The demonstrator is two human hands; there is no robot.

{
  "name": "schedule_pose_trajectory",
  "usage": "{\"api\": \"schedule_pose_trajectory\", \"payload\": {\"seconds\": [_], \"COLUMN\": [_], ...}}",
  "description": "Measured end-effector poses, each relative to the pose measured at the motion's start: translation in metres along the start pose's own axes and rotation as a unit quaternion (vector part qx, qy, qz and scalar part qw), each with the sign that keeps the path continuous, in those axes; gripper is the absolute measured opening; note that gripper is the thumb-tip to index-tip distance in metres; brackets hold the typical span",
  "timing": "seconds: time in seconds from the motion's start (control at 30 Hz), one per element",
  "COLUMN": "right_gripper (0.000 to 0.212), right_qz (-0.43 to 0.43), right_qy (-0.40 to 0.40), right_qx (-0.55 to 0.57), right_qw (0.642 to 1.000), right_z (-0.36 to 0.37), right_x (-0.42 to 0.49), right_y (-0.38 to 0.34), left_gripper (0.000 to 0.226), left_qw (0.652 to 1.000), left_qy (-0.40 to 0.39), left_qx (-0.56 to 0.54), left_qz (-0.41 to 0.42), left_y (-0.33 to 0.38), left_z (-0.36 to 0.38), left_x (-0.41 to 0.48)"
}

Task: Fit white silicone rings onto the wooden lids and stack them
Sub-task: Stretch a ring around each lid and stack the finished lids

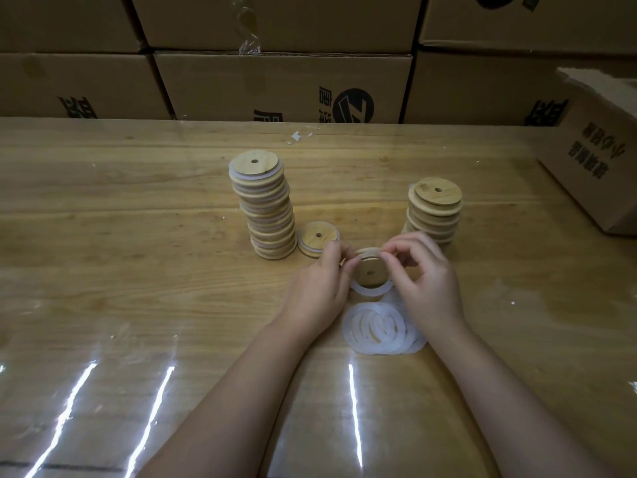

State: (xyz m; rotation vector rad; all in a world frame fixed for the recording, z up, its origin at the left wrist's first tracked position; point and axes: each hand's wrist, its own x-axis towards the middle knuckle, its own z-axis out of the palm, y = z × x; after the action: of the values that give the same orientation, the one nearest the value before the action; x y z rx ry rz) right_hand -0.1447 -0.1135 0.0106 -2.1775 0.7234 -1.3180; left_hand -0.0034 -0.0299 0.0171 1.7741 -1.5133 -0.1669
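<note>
Both hands, left hand (319,288) and right hand (422,281), pinch the wooden lid (370,272), stretching the silicone ring (370,290) on; next, seat it fully

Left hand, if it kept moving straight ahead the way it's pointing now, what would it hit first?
Probably the short pile of ringed lids just beyond the fingertips of the left hand, though that hand may sit higher than the pile; depth is unclear.

Left hand (319,288) and right hand (425,281) face each other, both pinching.
</note>
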Motion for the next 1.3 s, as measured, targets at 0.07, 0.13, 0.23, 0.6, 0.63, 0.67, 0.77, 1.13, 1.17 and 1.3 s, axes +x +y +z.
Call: {"api": "schedule_pose_trajectory", "payload": {"seconds": [0.07,0.13,0.23,0.6,0.63,0.67,0.77,1.13,1.17,1.3], "right_gripper": [0.002,0.002,0.002,0.008,0.009,0.01,0.01,0.008,0.007,0.005], "right_qz": [0.01,0.018,0.024,0.083,0.092,0.101,0.11,0.083,0.086,0.093], "right_qy": [-0.003,-0.008,-0.02,-0.051,-0.05,-0.049,-0.05,-0.068,-0.069,-0.071], "right_qx": [0.01,0.016,0.018,0.064,0.069,0.076,0.088,0.072,0.069,0.061], "right_qw": [1.0,1.0,0.999,0.993,0.992,0.991,0.989,0.992,0.992,0.991], "right_z": [0.0,-0.001,-0.003,-0.006,-0.006,-0.006,-0.007,-0.005,-0.005,-0.004], "right_x": [0.0,0.001,0.003,0.004,0.004,0.004,0.004,0.004,0.004,0.003], "right_y": [0.001,0.0,0.001,0.008,0.009,0.01,0.011,0.006,0.006,0.006], "left_gripper": [0.016,0.006,0.005,0.008,0.007,0.006,0.007,0.022,0.022,0.022], "left_qw": [1.0,0.999,0.997,0.981,0.979,0.977,0.976,0.988,0.987,0.985], "left_qy": [-0.004,-0.009,-0.015,-0.017,-0.014,-0.011,-0.002,-0.01,-0.009,-0.009], "left_qx": [-0.015,-0.037,-0.065,-0.187,-0.199,-0.206,-0.216,-0.154,-0.158,-0.172], "left_qz": [-0.008,-0.023,-0.038,-0.05,-0.049,-0.046,-0.043,0.003,-0.004,-0.029], "left_y": [-0.001,-0.003,-0.006,-0.021,-0.022,-0.022,-0.022,-0.021,-0.021,-0.024], "left_z": [0.0,0.001,0.002,0.005,0.006,0.006,0.007,0.005,0.005,0.006], "left_x": [0.0,0.001,0.003,0.006,0.005,0.006,0.007,0.007,0.008,0.008]}}
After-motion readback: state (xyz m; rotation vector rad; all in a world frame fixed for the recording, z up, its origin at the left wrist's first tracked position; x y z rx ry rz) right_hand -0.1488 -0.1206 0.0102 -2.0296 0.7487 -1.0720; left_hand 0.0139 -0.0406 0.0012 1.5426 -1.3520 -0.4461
